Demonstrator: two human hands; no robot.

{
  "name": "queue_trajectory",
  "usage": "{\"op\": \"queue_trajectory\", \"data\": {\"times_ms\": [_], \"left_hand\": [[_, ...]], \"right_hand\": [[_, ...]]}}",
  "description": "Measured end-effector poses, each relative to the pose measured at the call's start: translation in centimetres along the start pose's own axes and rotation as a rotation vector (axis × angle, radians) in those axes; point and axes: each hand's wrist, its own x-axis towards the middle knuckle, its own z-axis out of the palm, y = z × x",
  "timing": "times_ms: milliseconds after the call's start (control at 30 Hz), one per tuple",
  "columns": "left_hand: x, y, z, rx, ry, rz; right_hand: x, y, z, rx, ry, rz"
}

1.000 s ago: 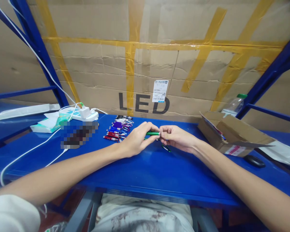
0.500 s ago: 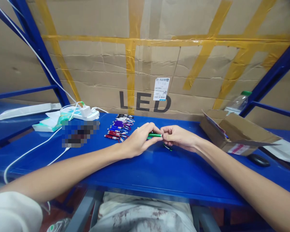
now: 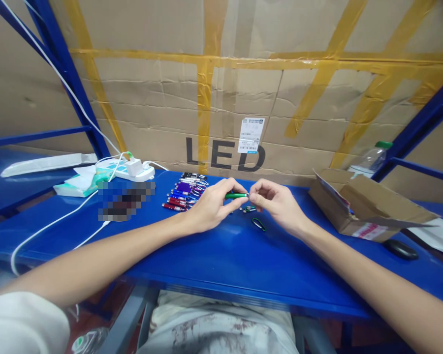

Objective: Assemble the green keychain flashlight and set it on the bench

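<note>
My left hand is closed around a small green keychain flashlight, held just above the blue table. My right hand pinches at the flashlight's right tip, where a tiny silver part shows. Small loose parts lie on the table under the hands. A green carabiner clip rests beside my right wrist. A row of finished red, blue, purple and black keychain flashlights lies just left of my left hand.
An open cardboard box sits at the right, with a plastic bottle behind it and a black mouse in front. A white power strip, cables, tissue pack and a blurred object lie left. A taped cardboard wall stands behind.
Both hands have lifted slightly off the table with the green flashlight. The carabiner clip and small parts beneath them are now uncovered.
</note>
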Motion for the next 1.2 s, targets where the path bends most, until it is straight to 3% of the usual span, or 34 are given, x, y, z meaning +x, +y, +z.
{"op": "queue_trajectory", "data": {"times_ms": [100, 267, 533, 700, 1200], "left_hand": [[0.2, -0.4, 0.0, -0.064, 0.012, -0.074], [0.2, -0.7, -0.1, -0.135, -0.066, -0.132], [0.2, -0.3, -0.2, -0.144, -0.152, -0.162], [0.1, -0.5, -0.2, -0.116, -0.165, -0.143], [-0.1, -1.3, -0.3, 0.029, -0.187, -0.018]], "right_hand": [[-0.4, 0.1, -0.2, -0.278, 0.074, -0.226], [-0.6, 0.8, -0.7, -0.667, 0.066, -0.618], [-0.8, 1.1, -1.7, -0.973, 0.020, -0.912], [-1.1, 0.7, -1.9, -1.043, -0.021, -0.948], [-0.8, 0.9, -1.4, -0.874, -0.097, -0.727]]}}
